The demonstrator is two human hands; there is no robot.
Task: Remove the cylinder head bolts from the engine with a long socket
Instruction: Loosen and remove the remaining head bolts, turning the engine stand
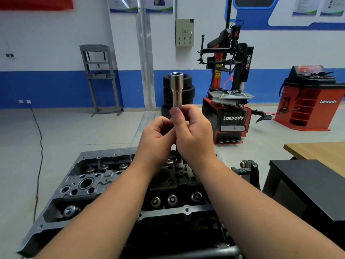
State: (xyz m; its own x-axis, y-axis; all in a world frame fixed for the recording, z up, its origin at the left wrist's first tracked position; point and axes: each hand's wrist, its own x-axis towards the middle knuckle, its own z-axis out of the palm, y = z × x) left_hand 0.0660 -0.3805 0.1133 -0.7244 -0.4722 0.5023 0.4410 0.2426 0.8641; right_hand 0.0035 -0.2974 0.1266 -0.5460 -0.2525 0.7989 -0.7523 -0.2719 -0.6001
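A shiny long socket (176,88) stands upright, raised in front of me, open end up. My right hand (194,135) grips its lower part, thumb against the shaft. My left hand (158,135) curls against the same lower end from the left. A dark shaft (176,152) runs down from under the hands to a bolt area (179,162) on the cylinder head (89,182), which lies below with valve springs and bolt holes showing. What joins socket and shaft is hidden by my fingers.
A black cabinet (306,186) and a wooden tabletop (321,152) stand to the right. Behind are a red tyre changer (229,113), a red wheel balancer (308,98), stacked tyres (188,90) and a grey press frame (100,77). A black cable (40,146) crosses the floor at left.
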